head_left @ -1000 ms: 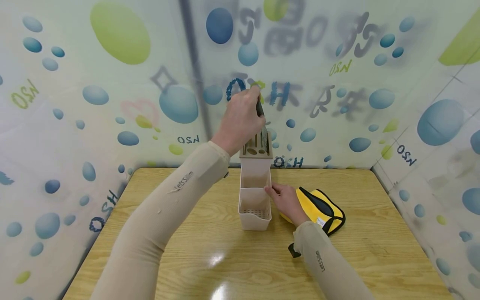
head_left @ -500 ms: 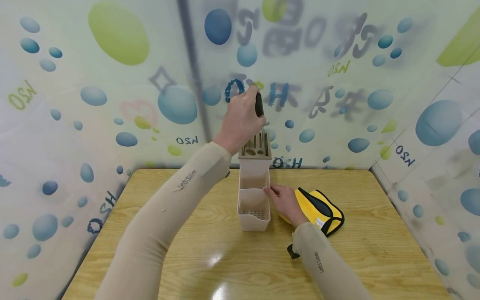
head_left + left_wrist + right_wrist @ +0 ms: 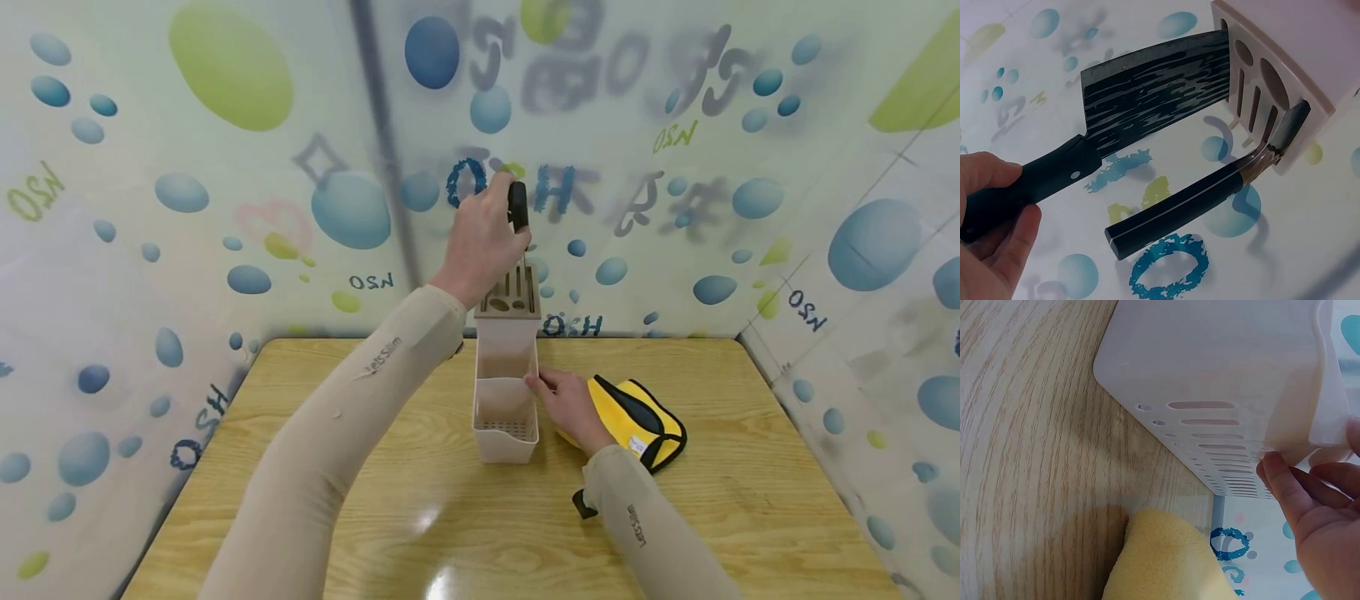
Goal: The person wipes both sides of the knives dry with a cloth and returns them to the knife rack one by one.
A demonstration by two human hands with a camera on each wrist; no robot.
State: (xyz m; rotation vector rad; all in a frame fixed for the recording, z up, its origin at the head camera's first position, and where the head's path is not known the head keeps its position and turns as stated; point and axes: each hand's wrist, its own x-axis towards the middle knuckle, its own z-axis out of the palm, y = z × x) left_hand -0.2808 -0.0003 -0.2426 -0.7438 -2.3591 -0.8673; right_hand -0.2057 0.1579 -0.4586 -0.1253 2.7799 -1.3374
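My left hand (image 3: 483,237) grips the black handle of a cleaver (image 3: 1154,90) above the knife holder. The blade is dark and rippled, and its front end sits at an outer slot of the holder's top. A second knife (image 3: 1179,209) with a black handle stands in another slot at the opposite side. The pale pink knife holder (image 3: 506,444) is upright, with a brown slotted top and stepped front compartments. My right hand (image 3: 566,404) pinches the wall on the holder's right side, thumb at the front, fingers against the vented side. In the head view the left hand hides the second knife.
The holder stands on a wood-grain table (image 3: 420,417), near the back edge. Right of it, behind my right hand, lies a yellow and black fabric item (image 3: 660,417), fuzzy yellow in the right wrist view. A patterned wall covering (image 3: 637,167) rises behind and at both sides.
The cleaver has turned from showing some of its flat blade to nearly edge-on in the head view, and more of its handle shows. The right hand stays at the holder's side.
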